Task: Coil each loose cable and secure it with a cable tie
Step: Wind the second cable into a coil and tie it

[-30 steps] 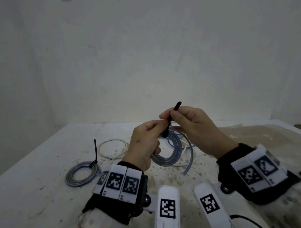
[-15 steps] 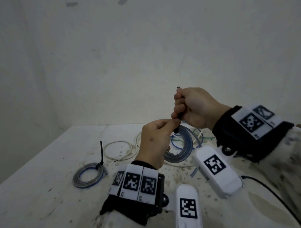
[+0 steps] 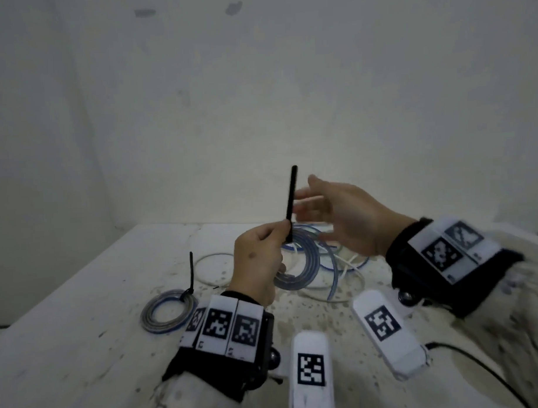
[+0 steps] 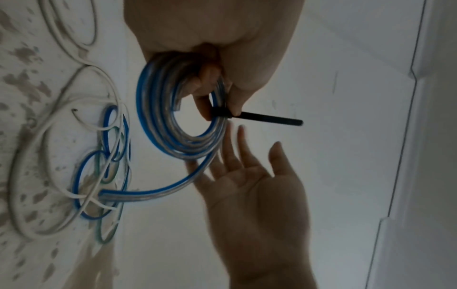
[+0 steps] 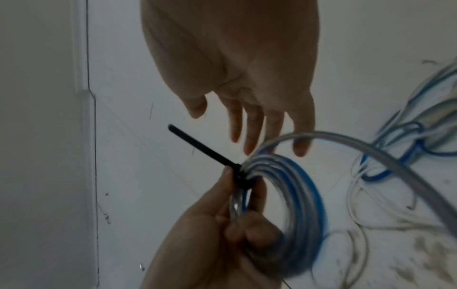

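Left hand (image 3: 257,265) pinches blue-clear cable coil (image 4: 173,121) at black cable tie (image 3: 291,203), tie tail sticking up past its fingertips. Right hand (image 3: 344,219) spread, grasping nothing, just beside tail. Loose cables (image 4: 99,176) on desk (image 3: 68,348) beyond both hands.

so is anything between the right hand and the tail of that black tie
Nothing visible. The right hand is open beside the cable tie, whose tail sticks up free above the coil that the left hand holds.
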